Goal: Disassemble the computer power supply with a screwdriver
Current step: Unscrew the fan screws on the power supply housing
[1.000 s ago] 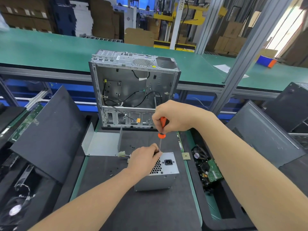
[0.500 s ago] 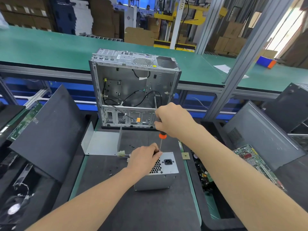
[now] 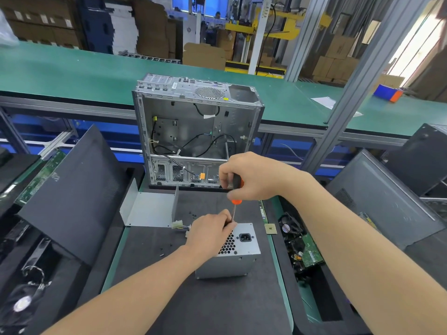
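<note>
The right hand (image 3: 256, 176) grips the orange-and-black screwdriver (image 3: 235, 189) upright; the left hand (image 3: 209, 229) clasps the grey metal power supply box (image 3: 238, 258) on the black mat (image 3: 205, 298).

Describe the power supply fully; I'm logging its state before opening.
The power supply is a grey sheet-metal box resting flat on the dark mat, in front of the open case. Its top face shows a honeycomb vent and a black mains socket. Wires with a white plug trail from its left. The left hand rests on it; the screwdriver stands upright at its far edge.
</note>
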A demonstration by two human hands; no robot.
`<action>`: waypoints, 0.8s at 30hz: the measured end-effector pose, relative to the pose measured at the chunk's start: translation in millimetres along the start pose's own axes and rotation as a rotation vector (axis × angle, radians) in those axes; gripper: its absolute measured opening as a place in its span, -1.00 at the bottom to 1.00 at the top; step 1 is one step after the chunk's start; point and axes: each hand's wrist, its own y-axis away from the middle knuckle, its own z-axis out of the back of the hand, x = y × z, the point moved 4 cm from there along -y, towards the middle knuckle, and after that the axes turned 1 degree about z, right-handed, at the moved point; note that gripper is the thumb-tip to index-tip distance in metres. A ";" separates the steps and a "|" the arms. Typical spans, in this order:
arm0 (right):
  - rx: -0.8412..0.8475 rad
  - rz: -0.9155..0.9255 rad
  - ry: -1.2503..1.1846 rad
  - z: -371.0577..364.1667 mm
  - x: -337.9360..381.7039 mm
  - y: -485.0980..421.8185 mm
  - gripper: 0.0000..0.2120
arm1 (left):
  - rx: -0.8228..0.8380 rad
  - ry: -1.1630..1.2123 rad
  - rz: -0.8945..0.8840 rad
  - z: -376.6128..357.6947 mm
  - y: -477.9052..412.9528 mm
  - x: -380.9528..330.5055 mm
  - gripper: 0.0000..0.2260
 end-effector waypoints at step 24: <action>0.024 0.029 -0.102 1.6 -11.0 2.6 -0.69 | -0.010 0.019 0.000 -2.5 0.2 2.4 -0.80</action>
